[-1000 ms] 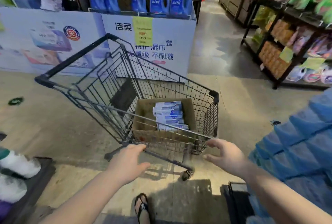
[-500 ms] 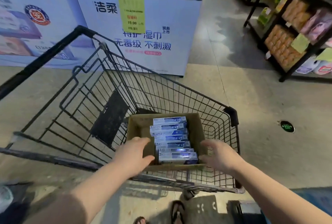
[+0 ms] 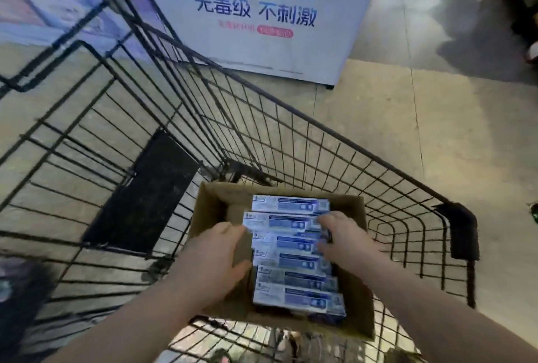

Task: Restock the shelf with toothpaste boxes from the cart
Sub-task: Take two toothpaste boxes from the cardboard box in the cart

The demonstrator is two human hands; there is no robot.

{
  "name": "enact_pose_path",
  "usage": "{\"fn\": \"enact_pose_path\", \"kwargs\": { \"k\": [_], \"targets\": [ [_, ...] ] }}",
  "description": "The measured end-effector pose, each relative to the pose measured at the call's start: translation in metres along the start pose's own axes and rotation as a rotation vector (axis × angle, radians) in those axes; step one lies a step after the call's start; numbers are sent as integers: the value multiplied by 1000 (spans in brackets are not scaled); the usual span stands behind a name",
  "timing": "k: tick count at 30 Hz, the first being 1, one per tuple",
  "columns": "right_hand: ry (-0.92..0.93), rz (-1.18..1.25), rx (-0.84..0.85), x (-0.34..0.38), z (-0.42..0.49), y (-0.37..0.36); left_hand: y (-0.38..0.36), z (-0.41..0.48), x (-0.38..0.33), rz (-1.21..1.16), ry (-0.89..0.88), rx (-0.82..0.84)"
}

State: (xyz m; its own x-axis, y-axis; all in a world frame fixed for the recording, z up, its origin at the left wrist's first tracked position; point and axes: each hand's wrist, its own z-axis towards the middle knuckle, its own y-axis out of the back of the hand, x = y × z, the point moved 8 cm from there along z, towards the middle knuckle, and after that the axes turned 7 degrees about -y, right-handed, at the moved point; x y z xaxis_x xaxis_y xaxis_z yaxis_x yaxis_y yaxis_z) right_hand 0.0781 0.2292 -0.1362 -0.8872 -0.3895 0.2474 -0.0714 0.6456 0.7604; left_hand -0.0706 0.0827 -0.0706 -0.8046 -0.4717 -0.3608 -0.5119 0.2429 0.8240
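While our left hand [image 3: 215, 257] and right hand [image 3: 346, 240] flank the toothpaste boxes [image 3: 291, 263] in the carton [image 3: 215, 202] at 5 o'clock of the cart [image 3: 320, 123], fingers loose, gripping nothing, we judge them light, stiff, crushable; clamp short ends

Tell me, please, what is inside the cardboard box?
Blue-and-white toothpaste boxes lie in a row. The left hand and right hand reach in, covering some ends; anything beneath is hidden.
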Motion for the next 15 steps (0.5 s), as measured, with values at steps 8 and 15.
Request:
{"fn": "enact_pose_path", "kwargs": {
  "k": [8,15],
  "targets": [
    [119,-125,-38,-12,53,-47,-39,63,17,-16,17,29],
    [133,-168,-172,-17,63,-59,-60,81,32,-169,97,23]
  ]
}}
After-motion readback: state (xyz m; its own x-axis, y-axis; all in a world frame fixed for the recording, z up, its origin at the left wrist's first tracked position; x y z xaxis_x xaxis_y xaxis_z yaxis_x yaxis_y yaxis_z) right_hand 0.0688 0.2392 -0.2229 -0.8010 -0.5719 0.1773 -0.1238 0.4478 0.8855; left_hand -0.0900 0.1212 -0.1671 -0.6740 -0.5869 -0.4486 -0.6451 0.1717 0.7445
